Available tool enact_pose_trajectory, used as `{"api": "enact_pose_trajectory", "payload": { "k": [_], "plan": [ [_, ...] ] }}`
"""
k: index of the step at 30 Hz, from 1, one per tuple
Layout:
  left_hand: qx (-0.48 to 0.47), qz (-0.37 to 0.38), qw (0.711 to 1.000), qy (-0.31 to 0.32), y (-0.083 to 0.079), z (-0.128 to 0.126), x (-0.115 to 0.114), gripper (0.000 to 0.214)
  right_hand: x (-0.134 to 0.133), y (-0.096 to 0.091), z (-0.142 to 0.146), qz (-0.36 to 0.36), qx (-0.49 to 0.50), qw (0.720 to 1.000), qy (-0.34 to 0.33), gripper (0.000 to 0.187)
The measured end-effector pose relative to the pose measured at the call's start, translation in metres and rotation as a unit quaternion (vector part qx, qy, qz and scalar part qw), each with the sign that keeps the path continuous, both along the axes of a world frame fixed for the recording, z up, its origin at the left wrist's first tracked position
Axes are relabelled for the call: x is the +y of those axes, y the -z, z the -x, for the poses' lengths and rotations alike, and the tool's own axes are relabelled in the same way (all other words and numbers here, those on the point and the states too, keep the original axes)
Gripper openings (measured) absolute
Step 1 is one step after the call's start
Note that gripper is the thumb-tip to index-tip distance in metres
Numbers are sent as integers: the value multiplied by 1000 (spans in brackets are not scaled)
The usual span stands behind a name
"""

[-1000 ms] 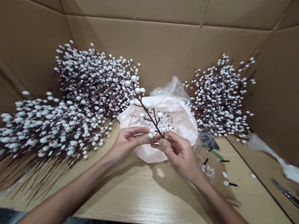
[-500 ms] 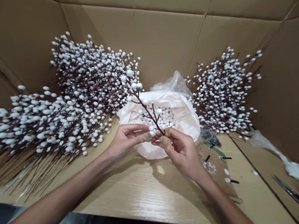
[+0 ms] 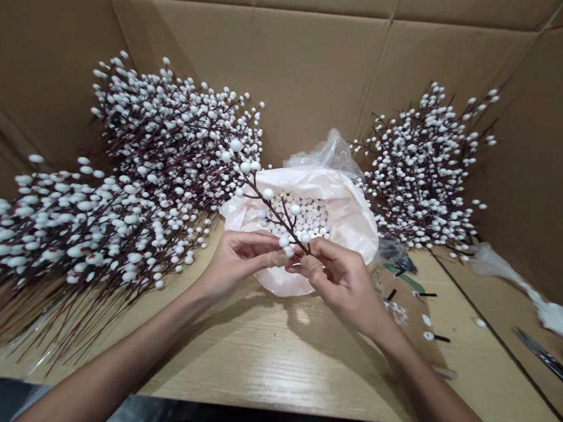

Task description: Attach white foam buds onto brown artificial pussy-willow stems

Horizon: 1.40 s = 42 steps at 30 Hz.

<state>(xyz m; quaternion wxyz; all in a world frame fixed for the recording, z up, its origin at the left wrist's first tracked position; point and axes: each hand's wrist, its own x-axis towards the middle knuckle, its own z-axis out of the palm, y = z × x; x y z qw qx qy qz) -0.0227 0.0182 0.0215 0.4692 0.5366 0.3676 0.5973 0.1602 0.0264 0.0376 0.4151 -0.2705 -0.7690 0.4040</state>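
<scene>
My left hand (image 3: 240,267) and right hand (image 3: 341,284) can draw back toward me over the wooden tabletop (image 3: 270,364). Straight ahead, the pink plastic bag (image 3: 347,208) of white foam balls (image 3: 301,216) sits right behind my fingers. The berry twig (image 3: 274,210) between my hands angles up and left across that way. On the left, a heap of white-berried branches (image 3: 134,222) crowds near my left hand; a second heap (image 3: 421,172) stands beyond the bag on the right. Small black stems (image 3: 426,295) lie past my right hand. The cardboard wall (image 3: 239,79) closes off the far side.
</scene>
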Motion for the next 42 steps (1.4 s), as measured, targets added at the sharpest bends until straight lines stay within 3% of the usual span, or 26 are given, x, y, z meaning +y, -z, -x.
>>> {"api": "enact_pose_trajectory", "payload": {
  "k": [13, 31, 42],
  "plan": [
    [43, -18, 999, -1, -5, -2, -2, 12, 1, 4, 0, 63, 38, 997, -37, 20],
    [71, -26, 997, -29, -10, -5, -6, 13, 1, 1, -1, -22, -20, 999, -15, 18],
    [91, -32, 995, -38, -13, -7, -7, 12, 4, 3, 1, -27, -15, 999, -14, 22]
  ]
}}
